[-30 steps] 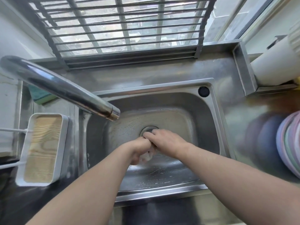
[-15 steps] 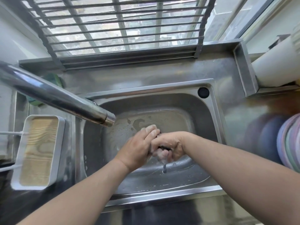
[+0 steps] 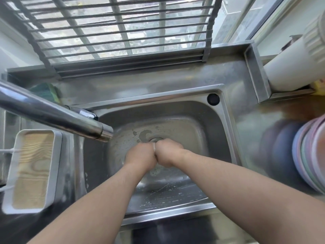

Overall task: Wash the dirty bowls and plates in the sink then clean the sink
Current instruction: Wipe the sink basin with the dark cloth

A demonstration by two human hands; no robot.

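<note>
Both hands are fisted and pressed together, left hand (image 3: 141,154) and right hand (image 3: 168,153), over the drain (image 3: 157,139) of the sink (image 3: 218,138), contents unclear; washed plates (image 3: 309,154) stacked right; risk: residue clogs drain.

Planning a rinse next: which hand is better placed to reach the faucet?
Probably the left hand. The faucet comes in from the left side of the sink, its spout ending just above and left of that hand; the right hand would have to cross over.
</note>
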